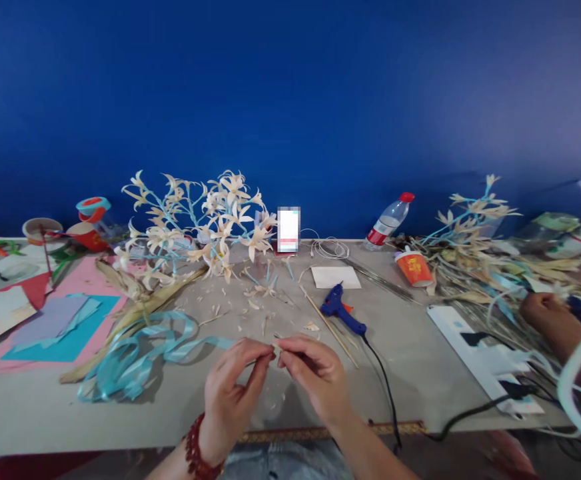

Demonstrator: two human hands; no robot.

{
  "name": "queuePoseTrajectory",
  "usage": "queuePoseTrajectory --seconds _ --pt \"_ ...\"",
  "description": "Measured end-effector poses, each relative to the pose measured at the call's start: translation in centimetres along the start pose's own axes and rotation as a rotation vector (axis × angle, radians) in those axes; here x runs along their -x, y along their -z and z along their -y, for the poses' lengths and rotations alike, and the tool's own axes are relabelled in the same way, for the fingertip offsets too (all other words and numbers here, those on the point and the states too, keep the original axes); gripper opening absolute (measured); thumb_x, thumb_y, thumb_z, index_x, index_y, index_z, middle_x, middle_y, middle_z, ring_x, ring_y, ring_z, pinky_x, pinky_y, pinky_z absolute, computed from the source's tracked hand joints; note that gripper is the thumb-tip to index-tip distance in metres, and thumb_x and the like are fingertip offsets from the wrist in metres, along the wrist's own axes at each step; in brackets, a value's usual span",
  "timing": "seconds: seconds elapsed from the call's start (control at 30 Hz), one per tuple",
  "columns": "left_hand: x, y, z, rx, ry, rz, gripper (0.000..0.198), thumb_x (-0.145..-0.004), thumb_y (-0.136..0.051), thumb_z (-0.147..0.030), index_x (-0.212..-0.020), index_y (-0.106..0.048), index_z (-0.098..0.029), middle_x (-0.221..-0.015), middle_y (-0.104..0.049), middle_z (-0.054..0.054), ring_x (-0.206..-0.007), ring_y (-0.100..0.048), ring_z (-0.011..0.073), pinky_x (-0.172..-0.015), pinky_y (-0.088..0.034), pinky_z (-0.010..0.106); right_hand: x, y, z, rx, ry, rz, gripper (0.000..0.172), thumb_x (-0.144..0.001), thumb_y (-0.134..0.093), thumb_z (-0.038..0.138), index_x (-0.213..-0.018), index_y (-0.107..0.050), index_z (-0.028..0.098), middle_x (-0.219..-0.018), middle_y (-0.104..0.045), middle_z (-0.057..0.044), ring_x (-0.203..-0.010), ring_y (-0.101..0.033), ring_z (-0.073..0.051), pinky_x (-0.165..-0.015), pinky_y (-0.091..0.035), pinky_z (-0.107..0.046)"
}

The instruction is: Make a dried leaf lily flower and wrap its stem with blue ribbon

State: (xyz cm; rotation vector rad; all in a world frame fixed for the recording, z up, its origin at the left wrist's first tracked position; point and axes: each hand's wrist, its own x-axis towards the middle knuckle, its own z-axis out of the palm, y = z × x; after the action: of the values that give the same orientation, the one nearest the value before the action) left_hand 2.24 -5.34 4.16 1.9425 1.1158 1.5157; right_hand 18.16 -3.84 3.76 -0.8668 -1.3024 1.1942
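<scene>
My left hand (234,379), with a dark red bead bracelet (198,448) on its wrist, pinches thumb to finger near the table's front. My right hand (317,377) is closed the same way, its fingertips almost touching the left's. A tiny pale thing shows between the fingertips, too small to name. A light blue ribbon (143,357) lies in loose loops at the left, one end running toward my left hand. Beyond my hands, pale petal scraps (312,326) are scattered. A blue glue gun (341,310) lies right of them beside thin sticks (328,325).
Pale flowers on blue stems (190,223) stand at the back left, near a phone (288,230). Coloured paper sheets (63,333) lie left. A tilted bottle (389,221), a red cup (413,268) and a power strip (480,363) are right, beside another person's hand (550,313).
</scene>
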Motion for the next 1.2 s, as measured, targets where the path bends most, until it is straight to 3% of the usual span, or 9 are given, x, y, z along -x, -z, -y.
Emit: queuePoseTrajectory --seconds 0.1,0.17,0.3,0.47,0.7,0.8,0.93,1.2 --pt "-0.3 0.1 0.3 -0.059 -0.075 -0.021 0.027 -0.086 -0.057 -0.001 -0.100 -0.069 -0.021 -0.086 -0.074 0.003 -0.081 -0.068 0.0163 -0.078 -0.052 0.027 0.2 0.1 0.3 0.149 0.031 0.004 0.011 -0.089 -0.064 0.024 -0.094 -0.074 0.024 -0.074 -0.069 -0.002 -0.065 -0.062 -0.015 -0.057 -0.047 -0.024" --pt "-0.3 0.1 0.6 -0.086 -0.054 -0.081 0.027 -0.085 -0.060 -0.001 -0.099 -0.070 -0.022 -0.089 -0.075 0.003 -0.086 -0.069 0.0168 -0.083 -0.051 0.027 0.3 0.0 0.5 0.278 0.141 0.052 0.010 -0.090 -0.061 0.020 -0.091 -0.070 0.023 -0.075 -0.068 -0.002 -0.067 -0.062 -0.015 -0.062 -0.048 -0.026" --pt "0.0 -0.1 0.7 0.077 0.143 -0.107 0.021 -0.088 -0.059 -0.008 -0.098 -0.071 -0.023 -0.092 -0.074 0.003 -0.091 -0.068 0.0172 -0.082 -0.052 0.026 0.4 -0.3 1.0 0.515 0.359 0.124 0.013 -0.090 -0.056 0.012 -0.093 -0.064 0.022 -0.077 -0.067 -0.003 -0.072 -0.061 -0.017 -0.069 -0.048 -0.029" --pt "0.5 -0.5 0.5 0.439 0.382 -0.039 0.010 -0.088 -0.063 -0.017 -0.096 -0.067 -0.022 -0.094 -0.066 0.003 -0.090 -0.064 0.0170 -0.081 -0.052 0.027 0.3 -0.3 1.3 0.670 0.458 0.174 0.016 -0.088 -0.054 0.007 -0.091 -0.058 0.021 -0.077 -0.065 -0.004 -0.073 -0.059 -0.018 -0.069 -0.046 -0.030" --pt "0.6 -0.3 0.4 0.459 0.399 0.005 0.006 -0.093 -0.058 -0.019 -0.091 -0.063 -0.020 -0.089 -0.064 0.003 -0.087 -0.060 0.0159 -0.080 -0.047 0.026 0.2 0.0 1.9 0.772 0.447 0.200 0.011 -0.090 -0.057 0.011 -0.086 -0.056 0.021 -0.076 -0.066 -0.003 -0.069 -0.056 -0.018 -0.065 -0.043 -0.030" --pt "0.6 -0.2 0.4 0.487 0.445 0.009 0.009 -0.094 -0.056 -0.021 -0.088 -0.063 -0.019 -0.084 -0.064 0.002 -0.079 -0.059 0.0139 -0.074 -0.046 0.024 -0.1 0.4 2.8 0.824 0.471 0.240 0.011 -0.089 -0.057 0.011 -0.089 -0.059 0.022 -0.079 -0.068 -0.002 -0.075 -0.056 -0.019 -0.079 -0.044 -0.037" --pt "0.7 -0.3 0.6 0.650 0.541 0.024 0.011 -0.093 -0.058 -0.024 -0.085 -0.060 -0.018 -0.074 -0.061 0.000 -0.068 -0.055 0.0116 -0.066 -0.044 0.023 -0.5 0.9 3.8 0.861 0.492 0.261 0.015 -0.088 -0.055 0.010 -0.090 -0.062 0.022 -0.079 -0.066 -0.001 -0.080 -0.056 -0.019 -0.100 -0.037 -0.047" --pt "0.1 0.0 0.2 1.020 0.638 0.167 0.014 -0.097 -0.052 -0.026 -0.088 -0.056 -0.017 -0.070 -0.064 0.003 -0.066 -0.059 0.0138 -0.063 -0.044 0.025 -0.7 1.0 3.5 0.885 0.515 0.139 0.017 -0.089 -0.056 0.012 -0.092 -0.067 0.024 -0.088 -0.064 -0.003 -0.085 -0.058 -0.020 -0.106 -0.033 -0.051"
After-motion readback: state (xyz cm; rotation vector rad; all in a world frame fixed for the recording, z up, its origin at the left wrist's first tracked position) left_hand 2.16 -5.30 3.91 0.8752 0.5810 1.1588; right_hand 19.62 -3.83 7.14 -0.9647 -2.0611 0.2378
